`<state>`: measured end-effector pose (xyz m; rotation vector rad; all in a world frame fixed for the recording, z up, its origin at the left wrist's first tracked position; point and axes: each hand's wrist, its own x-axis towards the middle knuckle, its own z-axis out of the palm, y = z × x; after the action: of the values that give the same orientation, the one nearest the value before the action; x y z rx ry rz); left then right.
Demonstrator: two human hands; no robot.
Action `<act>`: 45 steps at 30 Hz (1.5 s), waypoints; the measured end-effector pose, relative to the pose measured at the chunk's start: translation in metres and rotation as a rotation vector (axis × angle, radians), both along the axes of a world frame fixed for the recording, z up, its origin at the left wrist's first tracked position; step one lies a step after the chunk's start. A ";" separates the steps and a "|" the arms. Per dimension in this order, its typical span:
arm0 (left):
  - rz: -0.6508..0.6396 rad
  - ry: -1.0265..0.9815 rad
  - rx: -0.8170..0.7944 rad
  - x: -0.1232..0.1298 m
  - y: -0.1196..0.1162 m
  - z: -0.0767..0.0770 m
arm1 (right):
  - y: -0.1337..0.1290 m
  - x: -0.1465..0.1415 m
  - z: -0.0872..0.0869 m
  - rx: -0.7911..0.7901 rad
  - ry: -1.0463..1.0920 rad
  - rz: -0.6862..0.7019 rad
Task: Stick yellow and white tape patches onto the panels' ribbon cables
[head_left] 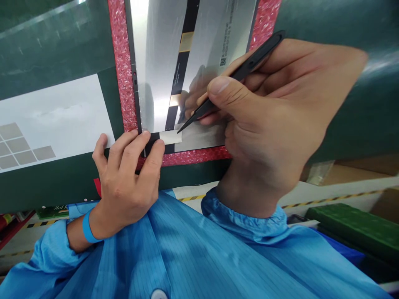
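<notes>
A silvery panel with a black strip running down it lies on pink bubble wrap. My right hand is closed around black tweezers, whose tip points down-left onto a pale piece of tape near the panel's lower edge. Whether the tips pinch the tape is too small to tell. My left hand rests at the panel's lower left corner, fingers spread and bent, fingertips on the dark edge, the index finger touching beside the tape's left end.
The dark green table carries a white sheet with grey squares on the left. Below the table edge, a green object and brown cardboard show at the right. A small red tab is by my left wrist.
</notes>
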<state>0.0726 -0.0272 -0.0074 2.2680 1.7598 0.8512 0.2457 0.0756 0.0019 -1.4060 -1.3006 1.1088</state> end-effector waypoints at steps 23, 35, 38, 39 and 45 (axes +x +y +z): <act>0.021 0.012 -0.018 0.004 -0.001 0.000 | 0.001 -0.001 0.004 -0.030 0.014 -0.011; 0.017 0.042 -0.024 0.003 0.000 0.001 | 0.000 -0.001 0.004 -0.035 -0.003 -0.018; 0.013 0.045 -0.023 0.003 0.001 0.001 | 0.000 -0.002 0.003 -0.032 -0.009 -0.024; 0.012 0.043 -0.023 0.002 0.001 0.001 | 0.000 -0.002 0.003 -0.031 -0.008 -0.026; 0.010 0.034 -0.028 0.003 0.001 0.002 | 0.000 -0.002 0.005 -0.022 0.002 -0.020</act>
<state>0.0752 -0.0266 -0.0059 2.2713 1.7865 0.7902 0.2438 0.0752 0.0064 -1.4311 -1.2736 1.1144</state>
